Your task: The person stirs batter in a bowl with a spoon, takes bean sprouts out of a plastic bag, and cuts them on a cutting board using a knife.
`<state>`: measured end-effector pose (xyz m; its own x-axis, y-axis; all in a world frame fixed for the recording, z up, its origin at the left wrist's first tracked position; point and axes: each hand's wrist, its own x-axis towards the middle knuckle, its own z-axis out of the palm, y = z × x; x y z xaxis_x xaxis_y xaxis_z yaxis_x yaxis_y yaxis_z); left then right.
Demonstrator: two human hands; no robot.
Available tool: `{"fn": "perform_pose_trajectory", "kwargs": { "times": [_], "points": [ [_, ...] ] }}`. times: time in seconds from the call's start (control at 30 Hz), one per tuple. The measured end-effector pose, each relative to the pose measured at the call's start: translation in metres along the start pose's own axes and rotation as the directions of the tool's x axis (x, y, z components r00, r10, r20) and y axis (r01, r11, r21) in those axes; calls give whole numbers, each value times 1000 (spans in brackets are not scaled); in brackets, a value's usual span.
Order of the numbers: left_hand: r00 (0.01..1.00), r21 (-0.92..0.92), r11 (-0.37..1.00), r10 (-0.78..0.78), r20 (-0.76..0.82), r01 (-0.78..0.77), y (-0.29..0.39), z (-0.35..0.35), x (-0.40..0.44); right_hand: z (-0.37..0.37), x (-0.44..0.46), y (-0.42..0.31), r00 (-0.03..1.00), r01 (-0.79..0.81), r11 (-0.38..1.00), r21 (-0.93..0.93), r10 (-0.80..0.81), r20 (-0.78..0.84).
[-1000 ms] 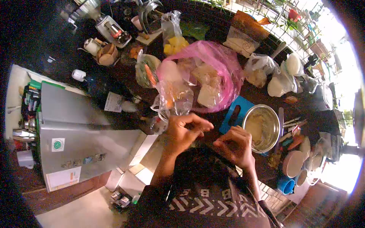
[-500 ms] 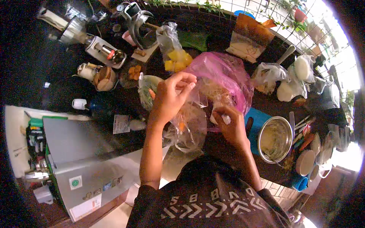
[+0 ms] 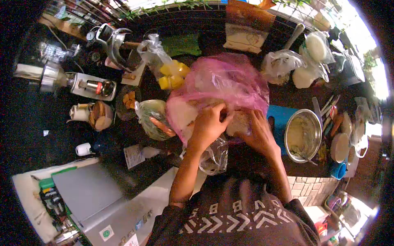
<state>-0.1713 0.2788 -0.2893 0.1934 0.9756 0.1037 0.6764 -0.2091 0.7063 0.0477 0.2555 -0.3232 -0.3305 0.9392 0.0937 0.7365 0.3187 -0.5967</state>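
Note:
A thin pink plastic bag (image 3: 223, 78) lies in front of me, its mouth toward my body. My left hand (image 3: 210, 125) is closed in a pinch at the near edge of the bag. At the right side of the mouth, my right hand (image 3: 260, 133) has its fingers curled over the bag's edge. Between the hands shows a pale brownish lump (image 3: 239, 123), partly hidden by plastic and fingers; its kind is unclear. Below the hands sits a crumpled clear plastic bag (image 3: 215, 156). Left of the pink bag is a clear bag of greens and carrot (image 3: 154, 119).
A steel bowl (image 3: 303, 137) with pale residue stands on the right by a blue board (image 3: 281, 117). A bag with yellow blocks (image 3: 172, 74) lies at the back left. A grey appliance (image 3: 88, 188) borders the counter at the near left. Several utensils lie far right.
My left hand has come down from above the bags to the pink bag's mouth. The pink bag is spread wider toward me. The camera view has shifted.

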Motion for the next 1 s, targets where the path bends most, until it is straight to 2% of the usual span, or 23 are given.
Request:
{"fn": "perform_pose_trajectory", "kwargs": {
  "times": [0.07,0.17,0.2,0.23,0.3,0.37,0.4,0.43,0.47,0.5,0.53,0.57,0.63,0.7,0.73,0.77,0.83,0.93,1.0],
  "points": [
    [976,185,964,-205,73,189,0,13,-8,2,-1,3,999,32,998,46,-32,-4],
    [966,215,955,-231,118,202,4,24,-18,0,5,-2,999,7,998,68,-4,-44],
    [962,225,952,-240,131,207,5,29,-22,-5,9,-3,1000,-2,980,197,0,6],
    [967,157,962,-238,86,223,2,36,-28,-10,10,-5,998,-16,946,323,-3,58],
    [969,88,967,-245,42,240,-2,45,-36,-15,9,-16,999,-35,942,333,23,42],
    [989,-19,995,-97,-110,95,-2,42,-39,-15,6,-13,999,-46,937,346,37,34],
    [974,-24,975,-222,-44,221,15,31,-43,-11,5,-5,999,-45,904,426,28,46],
    [971,-21,973,-232,-49,231,12,31,-46,-8,2,-1,998,-44,863,503,17,58],
    [982,-117,981,-167,-93,156,10,30,-45,-9,0,-5,998,-42,861,507,10,66],
    [984,-208,975,-104,-144,73,12,29,-47,-11,-2,-10,999,-47,747,663,24,44],
    [977,-307,945,-161,-139,112,18,27,-54,-15,-4,-13,999,-47,606,794,43,26],
    [975,-307,944,-169,-148,117,28,20,-57,-19,-8,-13,999,-46,606,794,33,33],
    [968,-223,973,3,-252,-61,41,9,-66,-27,-17,-14,998,69,729,681,-44,-54],
    [955,-281,954,14,-297,-102,48,11,-77,-43,-24,-22,997,73,688,722,-75,-29],
    [944,-430,890,1,-330,-152,52,14,-80,-48,-27,-25,995,73,644,761,-96,-14],
    [945,-491,860,-32,-325,-140,51,18,-83,-47,-29,-24,994,78,646,759,-110,-8],
    [945,-607,786,-99,-313,-119,51,25,-88,-45,-31,-21,985,171,718,675,-123,-118],
    [935,-604,793,-147,-323,-84,54,38,-93,-53,-37,-19,970,241,764,598,-163,-183],
    [905,-598,786,-128,-406,-157,56,46,-96,-57,-39,-16,973,230,757,612,-171,-155]
  ]
}}
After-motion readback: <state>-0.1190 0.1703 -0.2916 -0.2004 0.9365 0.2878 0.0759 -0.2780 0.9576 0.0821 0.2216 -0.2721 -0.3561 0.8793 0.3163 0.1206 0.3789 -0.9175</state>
